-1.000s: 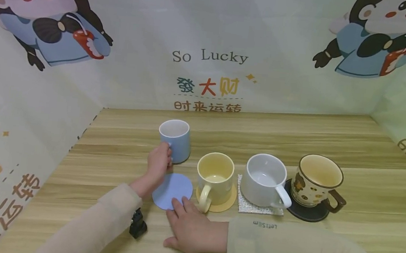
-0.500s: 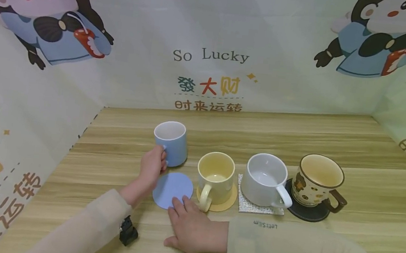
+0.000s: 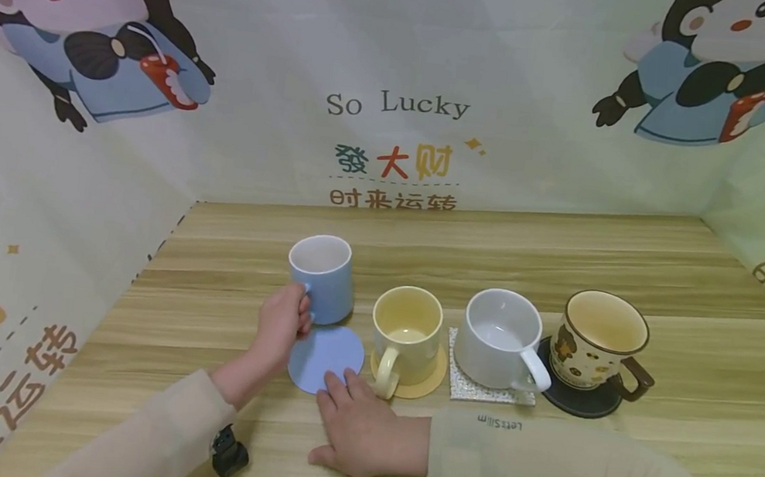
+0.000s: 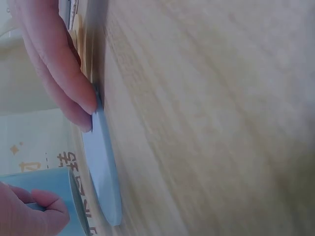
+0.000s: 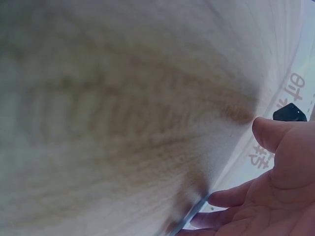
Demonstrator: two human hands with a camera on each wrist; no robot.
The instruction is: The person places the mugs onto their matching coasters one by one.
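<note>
My left hand [image 3: 281, 323] grips the handle of a light blue mug [image 3: 330, 289], upright just behind a blue round coaster [image 3: 322, 360]. In the left wrist view the curled fingers [image 4: 47, 206] wrap the handle, and the mug [image 4: 56, 184] shows its base close to the coaster [image 4: 104, 172]. My right hand [image 3: 358, 430] lies with fingers spread, its fingertips on the near right edge of the coaster. From the right wrist its straight fingers [image 5: 231, 194] reach the coaster's edge, thumb held apart.
To the right, a yellow mug [image 3: 407, 326] stands on a yellow coaster [image 3: 434, 380], a white mug [image 3: 493, 351] on a silvery square coaster [image 3: 471, 394], and a patterned mug [image 3: 576, 360] on a black coaster [image 3: 582, 403]. Printed curtains [image 3: 537, 169] border the wooden table [image 3: 227, 253].
My left hand has drawn the blue mug slightly left, then nearer to me, toward the blue coaster. The right hand has stayed at the coaster's edge.
</note>
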